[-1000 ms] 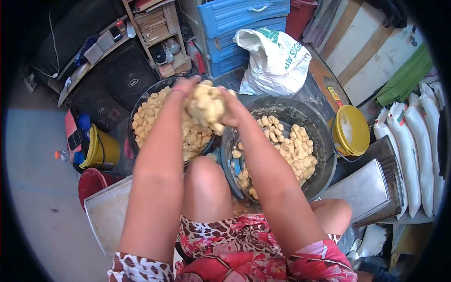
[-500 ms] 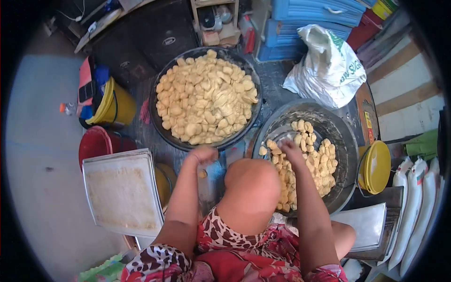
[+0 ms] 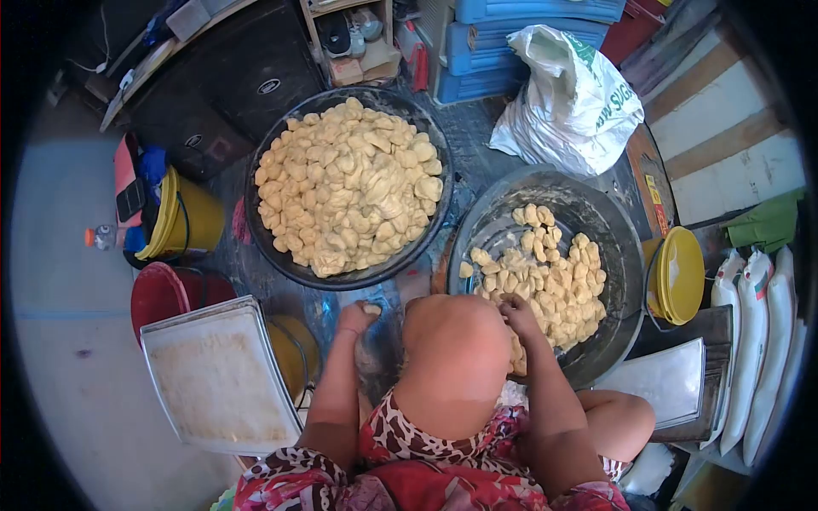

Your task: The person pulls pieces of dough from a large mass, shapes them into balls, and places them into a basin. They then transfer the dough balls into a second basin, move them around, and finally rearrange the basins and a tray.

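Low in front of my raised knee, my left hand (image 3: 354,318) is closed round a small piece of dough (image 3: 372,310), which peeks out at the fingertips. My right hand (image 3: 521,318) reaches into the near side of the grey basin (image 3: 632,255), beside the knee. Its fingers are curled down at the loose dough pieces (image 3: 562,285); whatever they grip is hidden. A round black tub (image 3: 260,247) at the upper left holds a high heap of similar dough lumps (image 3: 349,183), apart from both hands.
A white sack (image 3: 571,102) stands behind the basin. Yellow buckets (image 3: 202,213) and a red bucket (image 3: 158,294) line the left, with metal trays (image 3: 217,370) nearer me. On the right are a lidded yellow bucket (image 3: 682,277), another tray (image 3: 656,383) and long white packs (image 3: 750,349).
My left hand has come down to the dough piece on the floor and closed round it. My right hand has drawn nearer to me within the basin. The whole view has shifted slightly.
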Available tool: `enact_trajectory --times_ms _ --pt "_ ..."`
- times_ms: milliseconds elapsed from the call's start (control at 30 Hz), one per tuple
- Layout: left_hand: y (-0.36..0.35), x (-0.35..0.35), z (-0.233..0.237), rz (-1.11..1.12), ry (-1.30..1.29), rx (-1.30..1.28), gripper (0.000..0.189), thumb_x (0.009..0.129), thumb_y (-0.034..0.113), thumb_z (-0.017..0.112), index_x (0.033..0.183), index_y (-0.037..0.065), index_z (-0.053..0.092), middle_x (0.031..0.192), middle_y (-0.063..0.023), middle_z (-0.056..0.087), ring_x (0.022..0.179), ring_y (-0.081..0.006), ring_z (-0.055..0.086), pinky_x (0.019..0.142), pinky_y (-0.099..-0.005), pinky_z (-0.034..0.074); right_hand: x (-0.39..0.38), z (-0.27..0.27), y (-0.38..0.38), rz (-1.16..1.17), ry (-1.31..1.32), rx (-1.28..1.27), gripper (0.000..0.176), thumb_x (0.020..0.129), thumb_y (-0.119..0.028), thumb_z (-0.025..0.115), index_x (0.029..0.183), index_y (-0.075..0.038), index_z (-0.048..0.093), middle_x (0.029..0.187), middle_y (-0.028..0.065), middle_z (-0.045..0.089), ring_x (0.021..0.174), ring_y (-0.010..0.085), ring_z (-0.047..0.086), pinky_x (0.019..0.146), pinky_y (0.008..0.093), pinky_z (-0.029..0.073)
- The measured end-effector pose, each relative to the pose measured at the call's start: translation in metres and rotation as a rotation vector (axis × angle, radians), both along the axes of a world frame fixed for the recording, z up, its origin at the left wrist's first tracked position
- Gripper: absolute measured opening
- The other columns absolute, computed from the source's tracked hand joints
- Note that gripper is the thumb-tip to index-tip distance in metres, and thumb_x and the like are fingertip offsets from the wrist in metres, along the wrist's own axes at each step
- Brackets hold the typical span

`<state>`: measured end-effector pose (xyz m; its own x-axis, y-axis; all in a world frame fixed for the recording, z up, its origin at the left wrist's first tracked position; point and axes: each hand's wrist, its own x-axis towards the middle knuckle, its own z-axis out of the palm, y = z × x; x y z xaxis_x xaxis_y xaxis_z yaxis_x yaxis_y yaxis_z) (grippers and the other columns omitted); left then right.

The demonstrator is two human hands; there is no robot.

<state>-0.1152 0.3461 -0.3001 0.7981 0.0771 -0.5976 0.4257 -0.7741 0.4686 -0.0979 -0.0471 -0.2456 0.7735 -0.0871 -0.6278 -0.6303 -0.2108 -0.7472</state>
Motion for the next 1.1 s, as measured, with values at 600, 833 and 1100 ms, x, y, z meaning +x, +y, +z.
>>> enact_trajectory --times_ms 600,833,1100 --pt "-0.063 0.172 0.059 0.142 -0.937 0.074 0.034 0.067 0.013 0.065 0.098 0.01 0.053 0.125 -0.0199 0.041 0.087 -0.0319 0.056 0.071 -0.0414 0.048 0.081 0.126 0.05 0.225 -0.297 -0.012 0.037 0.081 -0.024 0.059 0.113 -0.005 0.053 0.099 0.0063 0.057 0.083 0.0143 0.053 0.07 0.0274 0.044" --pt "-0.005 0.158 0.201 0.785 -0.505 -1.337 0.043 0.072 0.003 0.048 0.114 0.006 0.041 0.104 -0.0151 0.05 0.076 -0.0249 0.059 0.064 -0.0328 0.051 0.188 0.231 0.187 0.557 -0.432 -0.17 0.06 0.077 -0.035 0.064 0.126 -0.007 0.043 0.108 0.0135 0.056 0.097 0.0239 0.053 0.076 0.0351 0.044" --pt "0.027 0.151 0.235 0.455 -0.526 -1.398 0.062 0.067 -0.003 0.042 0.128 0.007 0.039 0.123 -0.0148 0.042 0.105 -0.0256 0.05 0.076 -0.0337 0.05 0.172 0.201 0.29 0.187 -0.155 0.546 0.039 0.081 -0.022 0.06 0.112 -0.002 0.045 0.089 0.0095 0.055 0.071 0.0212 0.058 0.059 0.0334 0.053"
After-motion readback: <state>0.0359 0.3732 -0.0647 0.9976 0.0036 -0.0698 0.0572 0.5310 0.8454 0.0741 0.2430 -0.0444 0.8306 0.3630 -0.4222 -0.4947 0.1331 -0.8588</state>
